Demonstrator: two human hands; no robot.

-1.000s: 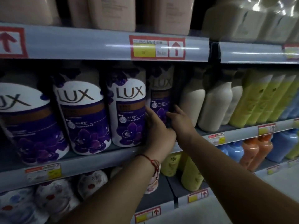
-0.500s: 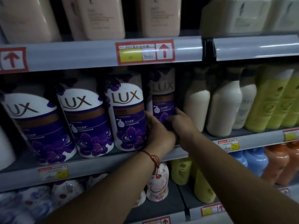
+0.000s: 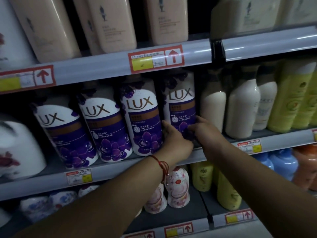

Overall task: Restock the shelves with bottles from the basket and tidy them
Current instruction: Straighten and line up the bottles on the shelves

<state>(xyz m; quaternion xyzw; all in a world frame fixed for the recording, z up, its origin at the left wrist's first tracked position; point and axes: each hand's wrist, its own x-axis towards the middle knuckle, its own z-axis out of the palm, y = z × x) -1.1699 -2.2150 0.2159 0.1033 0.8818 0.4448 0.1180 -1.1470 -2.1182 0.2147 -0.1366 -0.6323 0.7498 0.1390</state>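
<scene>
Several purple-and-white LUX bottles stand in a row on the middle shelf (image 3: 120, 167). The rightmost LUX bottle (image 3: 181, 103) stands upright, set a little further back than its neighbour (image 3: 142, 117). My left hand (image 3: 175, 141) grips its lower left side, with the fingers between the two bottles. On its lower right side my right hand (image 3: 204, 131) grips it, thumb across the front label. The bottle's base is hidden behind my hands. No basket is in view.
Cream bottles (image 3: 241, 107) and yellow-green bottles (image 3: 291, 100) stand right of the LUX row. Beige bottles (image 3: 109, 23) fill the shelf above. Floral white bottles (image 3: 178, 188), yellow bottles (image 3: 226, 191), blue and orange bottles sit on the shelf below.
The view has dropped and shifted, so the shelves appear lower and further right. Both hands have stayed on the rightmost LUX bottle, which now stands more upright and forward.
</scene>
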